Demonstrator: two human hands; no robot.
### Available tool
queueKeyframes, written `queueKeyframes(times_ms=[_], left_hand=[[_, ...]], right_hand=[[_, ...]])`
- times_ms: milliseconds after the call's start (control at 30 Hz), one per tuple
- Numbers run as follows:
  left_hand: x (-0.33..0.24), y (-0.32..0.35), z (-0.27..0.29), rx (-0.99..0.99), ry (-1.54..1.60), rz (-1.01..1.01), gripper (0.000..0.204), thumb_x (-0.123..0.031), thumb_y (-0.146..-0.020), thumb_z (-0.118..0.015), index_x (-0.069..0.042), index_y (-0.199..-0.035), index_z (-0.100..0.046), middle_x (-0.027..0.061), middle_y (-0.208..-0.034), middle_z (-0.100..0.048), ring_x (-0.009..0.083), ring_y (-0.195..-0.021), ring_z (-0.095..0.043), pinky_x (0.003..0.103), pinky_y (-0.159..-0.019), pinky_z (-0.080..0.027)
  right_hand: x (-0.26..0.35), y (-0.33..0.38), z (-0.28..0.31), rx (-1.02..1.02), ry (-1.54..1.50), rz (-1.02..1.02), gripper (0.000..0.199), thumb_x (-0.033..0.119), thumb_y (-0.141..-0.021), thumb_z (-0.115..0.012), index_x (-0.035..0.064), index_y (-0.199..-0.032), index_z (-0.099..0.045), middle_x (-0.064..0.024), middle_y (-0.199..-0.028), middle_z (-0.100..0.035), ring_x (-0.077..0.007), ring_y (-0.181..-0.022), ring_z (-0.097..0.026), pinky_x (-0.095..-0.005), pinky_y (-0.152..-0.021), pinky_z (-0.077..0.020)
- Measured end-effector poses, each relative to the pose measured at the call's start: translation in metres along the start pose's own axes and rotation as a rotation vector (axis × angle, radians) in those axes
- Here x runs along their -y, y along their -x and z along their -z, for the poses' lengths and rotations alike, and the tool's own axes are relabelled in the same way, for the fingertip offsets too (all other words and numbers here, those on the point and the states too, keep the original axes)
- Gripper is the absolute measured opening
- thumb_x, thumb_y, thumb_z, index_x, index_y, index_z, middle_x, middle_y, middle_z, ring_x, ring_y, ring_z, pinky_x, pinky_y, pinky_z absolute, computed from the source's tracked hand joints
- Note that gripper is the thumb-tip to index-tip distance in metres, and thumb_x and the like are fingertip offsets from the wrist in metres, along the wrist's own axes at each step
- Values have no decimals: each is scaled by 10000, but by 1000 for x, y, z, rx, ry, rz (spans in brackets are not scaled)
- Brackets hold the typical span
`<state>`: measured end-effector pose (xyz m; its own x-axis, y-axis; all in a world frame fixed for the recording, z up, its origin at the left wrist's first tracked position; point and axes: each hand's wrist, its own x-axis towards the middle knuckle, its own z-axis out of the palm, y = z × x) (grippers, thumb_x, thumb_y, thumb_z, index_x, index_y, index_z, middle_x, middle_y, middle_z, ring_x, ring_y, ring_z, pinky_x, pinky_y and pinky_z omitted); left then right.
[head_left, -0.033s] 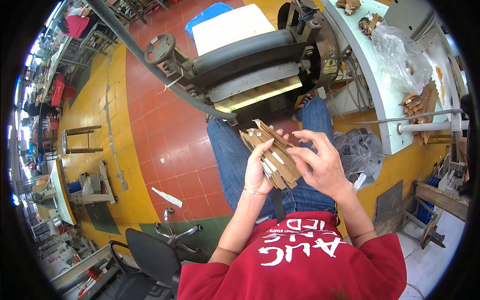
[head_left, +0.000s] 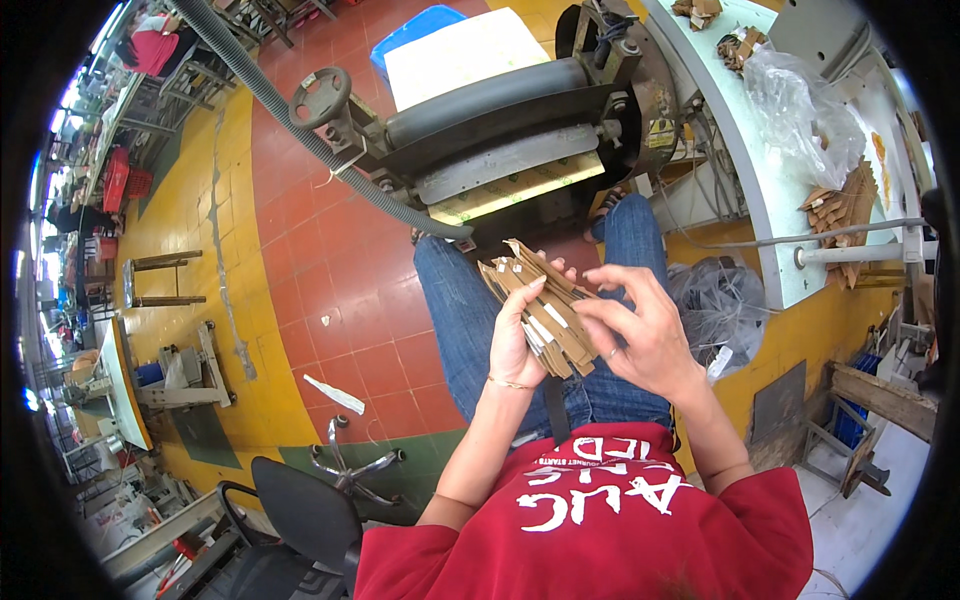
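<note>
My left hand (head_left: 517, 340) is closed round a thick bundle of flat brown cardboard strips (head_left: 555, 335), thumb lying across the top. Several strips carry small white patches, and their ends fan out unevenly above my lap. Over the bundle's right edge my right hand (head_left: 640, 330) is bent, its fingers apart, with the fingertips at the strips. Nothing shows held in it. The undersides of the strips and some of my left fingers are hidden.
Ahead stands a roller machine (head_left: 490, 110) with a handwheel (head_left: 320, 98) and a yellowish board (head_left: 520, 188). At right a pale table (head_left: 740, 200) bears a plastic bag (head_left: 800, 110) and brown cardboard pieces (head_left: 845, 215). A clear bag (head_left: 715, 300) lies below; a black chair (head_left: 305, 500) is behind left.
My right hand has shifted very slightly at the bundle's edge, its fingers moving a little. The left hand and the cardboard strips stay in place.
</note>
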<state>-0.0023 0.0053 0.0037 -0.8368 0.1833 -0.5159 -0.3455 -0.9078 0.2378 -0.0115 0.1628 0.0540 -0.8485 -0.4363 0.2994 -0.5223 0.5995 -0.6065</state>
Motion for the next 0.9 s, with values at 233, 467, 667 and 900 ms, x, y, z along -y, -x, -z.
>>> queueKeyframes(times_ms=[233,467,667,900], left_hand=[[-2,1,1,171,133,-50,415,-189,-883,-506,-75,-1276,-435,140,-1223,-532,268,-1171,-499,445,-1018,-399],[1,2,1,242,104,-49,435,-300,-902,-514,-73,-1267,-444,115,-1154,-531,265,-1124,-506,453,-1000,-411],[4,3,5,221,175,25,372,-301,-894,-557,-74,-1183,-497,100,-1145,-512,248,-1087,-511,425,-938,-460],[3,4,-1,276,224,134,235,-162,-893,-532,-93,-1117,-532,155,-1332,-467,273,-1205,-465,434,-1003,-418]], right_hand=[[15,11,7,135,3,43,274,237,-740,-728,82,-954,-660,-43,-896,-597,-201,-801,-567,-312,-674,-437],[13,7,17,47,-203,-100,120,108,-801,-665,33,-894,-649,-89,-810,-639,-234,-732,-606,-327,-659,-453],[13,1,33,-117,-296,-229,65,29,-840,-626,-16,-887,-621,-100,-784,-635,-191,-695,-613,-278,-624,-477],[0,-2,34,-78,22,-11,100,30,-805,-647,32,-901,-620,-85,-799,-630,-228,-706,-591,-312,-637,-450]])
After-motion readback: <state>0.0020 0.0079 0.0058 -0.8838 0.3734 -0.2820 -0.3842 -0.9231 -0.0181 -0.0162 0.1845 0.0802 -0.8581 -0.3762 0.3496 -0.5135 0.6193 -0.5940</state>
